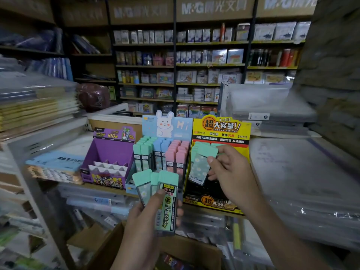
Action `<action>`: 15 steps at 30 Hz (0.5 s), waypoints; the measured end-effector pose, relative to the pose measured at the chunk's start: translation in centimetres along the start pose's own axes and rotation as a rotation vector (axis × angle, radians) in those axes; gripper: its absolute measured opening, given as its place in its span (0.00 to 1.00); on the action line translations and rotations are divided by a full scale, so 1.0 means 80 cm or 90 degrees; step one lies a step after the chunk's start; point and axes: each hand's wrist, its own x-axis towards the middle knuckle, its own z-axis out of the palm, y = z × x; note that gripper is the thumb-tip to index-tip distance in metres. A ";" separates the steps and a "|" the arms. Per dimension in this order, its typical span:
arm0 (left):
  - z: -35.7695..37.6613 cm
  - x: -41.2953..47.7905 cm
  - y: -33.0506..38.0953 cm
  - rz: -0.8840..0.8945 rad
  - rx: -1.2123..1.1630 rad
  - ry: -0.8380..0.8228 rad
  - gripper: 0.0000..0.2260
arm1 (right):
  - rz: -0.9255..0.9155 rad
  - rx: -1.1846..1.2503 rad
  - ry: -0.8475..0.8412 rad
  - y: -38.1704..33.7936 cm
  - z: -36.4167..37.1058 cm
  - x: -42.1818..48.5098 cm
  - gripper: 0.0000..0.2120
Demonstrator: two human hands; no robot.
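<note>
Purple display box [111, 152]: up and to the left of the left hand, on the shelf, with white dividers showing in its tiers.
Left hand [143, 219]: curled round a fan of lead cases, with the thumb pressed across the front one and fingertips showing past its right edge.
Fan of lead cases [167, 193]: three mint-green cases with caps up, rising out of the left hand's grip. The front label reads 2B 0.5.
Rabbit display box [167, 126]: just behind the fan and above the left hand, with upright rows of mint, blue and pink cases.
Cardboard carton [191, 248]: below both hands.
Single lead case [200, 166]: pinched in the right hand and tilted, with the mint cap uppermost and the barcode end lowest, over the opening of the yellow box.
Right hand [231, 172]: its thumb and curled fingers grip the single case near the cap.
Yellow display box [220, 131]: behind and beneath the right hand, with more mint cases in its back row.
Plastic sleeves [303, 172]: a blurred stack to the right of the right hand.
</note>
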 end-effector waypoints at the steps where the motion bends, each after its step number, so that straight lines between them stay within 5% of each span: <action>1: -0.002 0.002 0.000 0.003 0.003 0.000 0.22 | 0.011 0.000 -0.001 0.004 0.002 0.000 0.06; 15: -0.009 0.014 -0.002 0.010 0.024 -0.034 0.10 | -0.007 -0.174 -0.021 0.006 0.009 -0.001 0.07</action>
